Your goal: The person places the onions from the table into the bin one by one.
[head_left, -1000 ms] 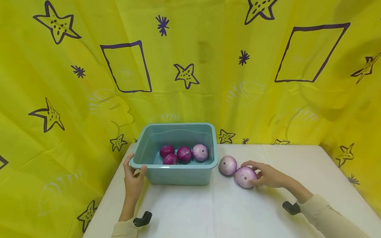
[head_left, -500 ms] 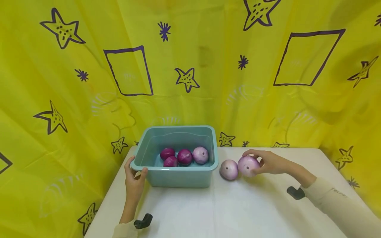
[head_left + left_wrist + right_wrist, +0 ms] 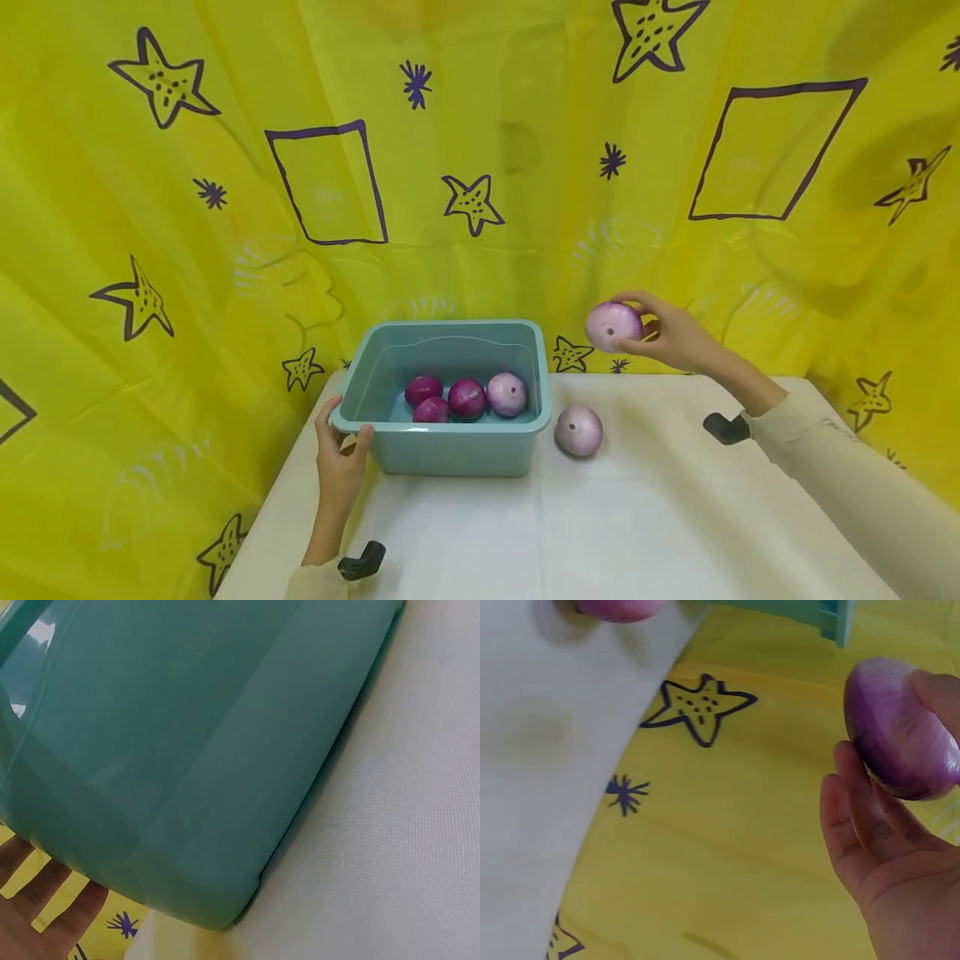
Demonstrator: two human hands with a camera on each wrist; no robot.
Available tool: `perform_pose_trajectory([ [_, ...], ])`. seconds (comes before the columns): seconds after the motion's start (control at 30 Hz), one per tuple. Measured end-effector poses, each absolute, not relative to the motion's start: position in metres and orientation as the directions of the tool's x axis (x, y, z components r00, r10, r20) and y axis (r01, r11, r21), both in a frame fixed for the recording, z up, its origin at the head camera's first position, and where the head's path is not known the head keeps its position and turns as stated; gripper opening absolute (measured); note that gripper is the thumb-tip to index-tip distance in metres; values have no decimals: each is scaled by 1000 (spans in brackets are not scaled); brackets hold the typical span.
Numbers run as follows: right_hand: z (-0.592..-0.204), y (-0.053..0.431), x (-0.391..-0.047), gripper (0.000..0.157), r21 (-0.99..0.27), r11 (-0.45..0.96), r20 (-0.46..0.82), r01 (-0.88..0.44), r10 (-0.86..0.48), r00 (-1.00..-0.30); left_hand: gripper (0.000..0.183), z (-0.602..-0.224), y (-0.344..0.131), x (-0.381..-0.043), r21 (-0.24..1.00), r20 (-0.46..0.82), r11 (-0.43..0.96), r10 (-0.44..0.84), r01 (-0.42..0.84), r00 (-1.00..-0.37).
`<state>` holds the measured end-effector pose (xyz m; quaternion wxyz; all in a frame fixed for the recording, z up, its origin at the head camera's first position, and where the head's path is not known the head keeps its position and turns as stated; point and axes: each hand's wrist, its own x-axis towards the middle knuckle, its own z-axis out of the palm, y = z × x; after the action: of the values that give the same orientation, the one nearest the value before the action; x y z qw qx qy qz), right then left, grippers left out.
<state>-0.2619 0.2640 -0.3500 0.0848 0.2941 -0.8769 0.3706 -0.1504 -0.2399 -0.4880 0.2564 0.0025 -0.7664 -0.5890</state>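
Note:
My right hand (image 3: pixel 670 335) holds a pale purple onion (image 3: pixel 613 327) in the air, to the right of the teal plastic bin (image 3: pixel 453 451) and higher than its rim. In the right wrist view, thumb and fingertips pinch this onion (image 3: pixel 897 731) from opposite sides. My left hand (image 3: pixel 341 467) grips the front left corner of the bin, thumb at the front and fingers along the left side. Inside the bin sit several onions: a pale one (image 3: pixel 506 394) at the right and darker purple ones (image 3: pixel 467 399) beside it. Another pale onion (image 3: pixel 579 431) rests on the table by the bin's right side.
A white-covered table (image 3: pixel 622 517) bears the bin. Yellow cloth (image 3: pixel 525 250) with drawn stars and frames hangs behind the table and along both sides. Dark wrist devices (image 3: pixel 362 562) show near both sleeves.
My right hand has lifted the onion off the table and raised it, away from the other pale onion. My left hand stays on the bin's corner. The head view has tilted slightly up.

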Motion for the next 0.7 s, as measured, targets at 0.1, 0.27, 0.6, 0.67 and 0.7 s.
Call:
perform_pose_trajectory([
  [0.1,-342,260,-268,65,-604,573,363,-555,-422,-831,72,-488,-240,-151,899,397,320,-307,300,-865],
  [0.27,-335,252,-275,67,-605,597,344,-527,-401,-849,71,-488,-240,-151,891,414,329,-302,313,-859],
  [0.6,-334,229,-287,66,-598,579,363,-554,-422,-831,72,-489,-241,-150,898,401,318,-303,305,-864],
  [0.67,-334,223,-289,67,-600,578,354,-554,-429,-831,72,-489,-241,-150,902,396,305,-304,305,-866],
  [0.7,-333,219,-290,67,-600,577,351,-554,-433,-830,72,-489,-241,-150,903,394,305,-304,303,-868],
])
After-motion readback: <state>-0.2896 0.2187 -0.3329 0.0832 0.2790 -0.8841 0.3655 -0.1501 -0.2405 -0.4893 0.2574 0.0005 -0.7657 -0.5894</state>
